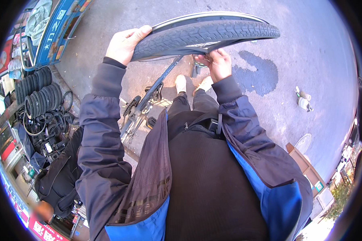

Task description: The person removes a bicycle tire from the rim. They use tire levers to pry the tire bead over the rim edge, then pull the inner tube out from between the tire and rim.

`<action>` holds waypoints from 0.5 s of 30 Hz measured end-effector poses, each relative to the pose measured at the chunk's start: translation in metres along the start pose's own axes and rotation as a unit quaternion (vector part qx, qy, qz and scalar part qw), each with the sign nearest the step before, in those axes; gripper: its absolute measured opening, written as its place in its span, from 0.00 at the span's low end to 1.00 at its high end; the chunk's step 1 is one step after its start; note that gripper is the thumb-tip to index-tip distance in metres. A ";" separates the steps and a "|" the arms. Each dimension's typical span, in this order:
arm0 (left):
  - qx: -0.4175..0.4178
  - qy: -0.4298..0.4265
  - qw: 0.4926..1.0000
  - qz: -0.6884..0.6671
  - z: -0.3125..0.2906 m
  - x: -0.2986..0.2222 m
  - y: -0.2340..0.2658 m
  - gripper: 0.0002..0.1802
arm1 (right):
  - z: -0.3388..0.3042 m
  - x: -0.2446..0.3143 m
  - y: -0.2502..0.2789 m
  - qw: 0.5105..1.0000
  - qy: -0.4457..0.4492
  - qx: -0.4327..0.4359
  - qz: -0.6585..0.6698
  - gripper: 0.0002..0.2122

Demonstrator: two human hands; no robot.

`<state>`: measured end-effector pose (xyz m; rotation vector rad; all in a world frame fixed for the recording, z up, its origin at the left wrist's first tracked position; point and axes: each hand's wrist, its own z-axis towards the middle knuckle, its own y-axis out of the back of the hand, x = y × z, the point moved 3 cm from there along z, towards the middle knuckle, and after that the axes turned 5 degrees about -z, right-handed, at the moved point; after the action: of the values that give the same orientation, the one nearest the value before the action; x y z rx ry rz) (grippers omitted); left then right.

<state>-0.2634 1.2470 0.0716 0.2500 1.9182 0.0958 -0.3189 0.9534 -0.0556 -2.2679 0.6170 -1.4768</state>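
A bicycle wheel is held up in front of me, seen nearly edge-on, with a treaded black tyre and a silver rim along its far edge. My left hand is closed round the wheel's left end, thumb over the top. At the near lower edge, my right hand has its fingers closed on a strip of black rubber that hangs away from the tread. Whether that strip is the tyre's edge or an inner tube, I cannot tell. Below the wheel stands a dark bicycle frame with its cranks and pedals.
A blue truck is at the far left. Several stacked tyres and a person in dark clothes are on the left. A wet patch, a small whitish object and a brown box lie to the right.
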 end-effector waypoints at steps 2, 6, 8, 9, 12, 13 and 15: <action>-0.004 0.001 1.000 0.021 -0.002 0.000 -0.003 0.32 | -0.004 -0.016 0.027 0.997 -0.015 -0.058 -0.040 0.05; 0.003 -0.009 0.999 0.043 -0.003 -0.002 -0.004 0.33 | -0.003 -0.038 0.065 0.990 -0.052 -0.111 -0.070 0.03; 0.006 -0.007 1.000 0.020 -0.002 -0.002 -0.006 0.33 | 0.003 -0.042 0.074 0.988 -0.055 -0.125 -0.075 0.03; 0.006 -0.007 1.000 0.010 -0.002 -0.002 -0.005 0.33 | 0.004 -0.044 0.075 0.988 -0.058 -0.126 -0.072 0.03; 0.008 -0.004 1.000 -0.004 -0.001 -0.002 -0.004 0.33 | 0.005 -0.044 0.069 0.988 -0.067 -0.121 -0.066 0.04; 0.005 0.000 1.000 0.000 -0.001 -0.001 -0.004 0.33 | 0.005 -0.043 0.066 0.989 -0.072 -0.115 -0.061 0.04; 0.008 -0.006 1.000 0.020 0.001 -0.001 -0.003 0.34 | 0.001 -0.037 0.057 0.992 -0.072 -0.091 -0.043 0.04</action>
<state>-0.2628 1.2442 0.0721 0.2986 1.9037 0.1049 -0.3405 0.9259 -0.1141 -2.5445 0.6407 -1.3280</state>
